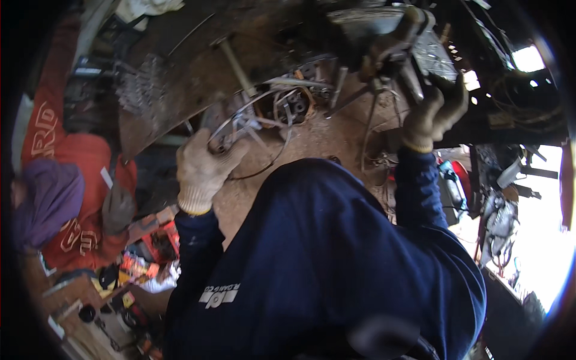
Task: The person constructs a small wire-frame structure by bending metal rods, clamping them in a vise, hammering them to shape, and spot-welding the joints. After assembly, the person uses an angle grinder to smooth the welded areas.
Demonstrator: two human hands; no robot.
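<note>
My left hand, in a beige knit glove, is at the near edge of a cluttered patch of ground. Its thumb stands apart from the fingers, beside grey metal pieces; I see no firm grip on them. A thin bent wire loops out from near this hand. My right hand, gloved alike, is raised at the right with thumb and fingers apart. Just beyond it is a dark, heavy vise-like metal tool, with a metal bar near the thumb. Whether the fingertips touch it is hidden.
Between my hands lie a hammer-like tool and a round container of metal parts. A dark metal sheet slants at the left. A person in a red top with a grey glove is close at left. Red bins and clutter stand nearby.
</note>
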